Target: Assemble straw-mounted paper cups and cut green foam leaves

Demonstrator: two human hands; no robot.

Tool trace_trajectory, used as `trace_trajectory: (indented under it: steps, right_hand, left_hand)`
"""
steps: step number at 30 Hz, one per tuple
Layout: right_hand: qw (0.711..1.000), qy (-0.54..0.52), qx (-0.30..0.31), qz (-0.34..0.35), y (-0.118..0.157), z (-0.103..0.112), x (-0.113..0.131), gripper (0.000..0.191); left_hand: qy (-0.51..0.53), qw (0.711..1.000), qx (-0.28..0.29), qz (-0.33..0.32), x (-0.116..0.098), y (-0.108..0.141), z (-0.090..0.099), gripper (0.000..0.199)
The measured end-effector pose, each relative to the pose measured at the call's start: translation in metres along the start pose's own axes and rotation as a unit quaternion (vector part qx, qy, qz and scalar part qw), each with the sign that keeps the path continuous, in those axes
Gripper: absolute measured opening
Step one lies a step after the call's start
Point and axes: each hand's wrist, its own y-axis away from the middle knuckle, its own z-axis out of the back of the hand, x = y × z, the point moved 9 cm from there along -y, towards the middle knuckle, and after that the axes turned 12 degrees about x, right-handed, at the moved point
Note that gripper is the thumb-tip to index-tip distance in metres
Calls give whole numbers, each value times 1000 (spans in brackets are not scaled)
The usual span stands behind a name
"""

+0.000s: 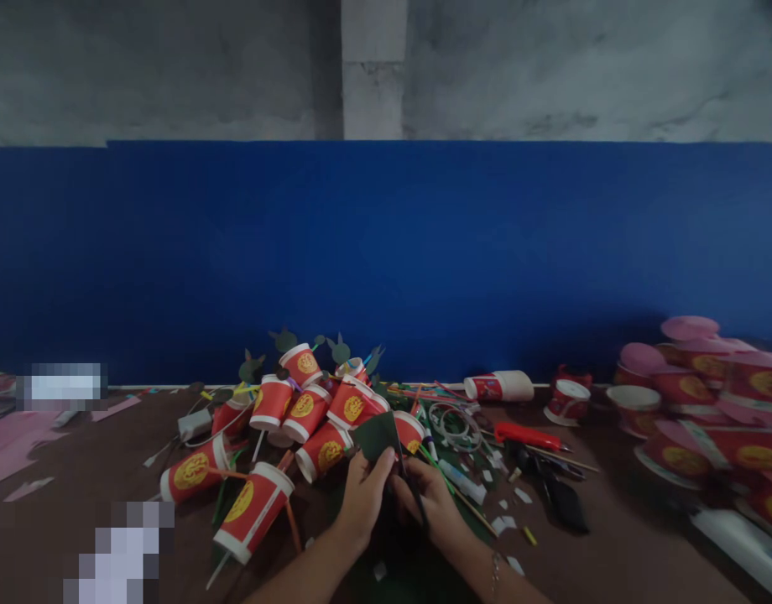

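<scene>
Near the lower middle, my left hand (366, 495) is closed on a piece of dark green paper (377, 434). My right hand (435, 497) is wrapped round a pair of black-handled scissors (413, 486), close beside my left hand. The scissors' blades point up along the right edge of the paper. Several red paper cups with yellow emblems, such as one lying tilted (253, 512), are heaped just left of my hands. Straws and dark green cut-out shapes (339, 348) stick out of some cups.
Right of my hands lie a coiled white cable (455, 426), a glue stick (462, 481), a red tool (528, 436), paper scraps and a black object (565, 503). Red cups and pink discs (690, 328) are piled far right. Pink paper (21, 445) lies far left. A blue wall panel (386, 260) stands behind.
</scene>
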Motion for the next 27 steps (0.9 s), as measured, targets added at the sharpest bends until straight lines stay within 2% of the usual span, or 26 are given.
trace_trajectory:
  steps: [14,21,27]
  right_hand:
    - [1000,2,-6,-6,0,4,-1,39]
    - [1000,4,-3,-13,-2,4,-8,39]
    - [1000,11,-5,-10,-1,4,-4,38]
  left_hand:
    - [8,1000,17,25,-3,1,-4,26]
    - [35,996,71,33,-2,-5,-8,25]
    - [40,997,67,27,2,-7,-3,26]
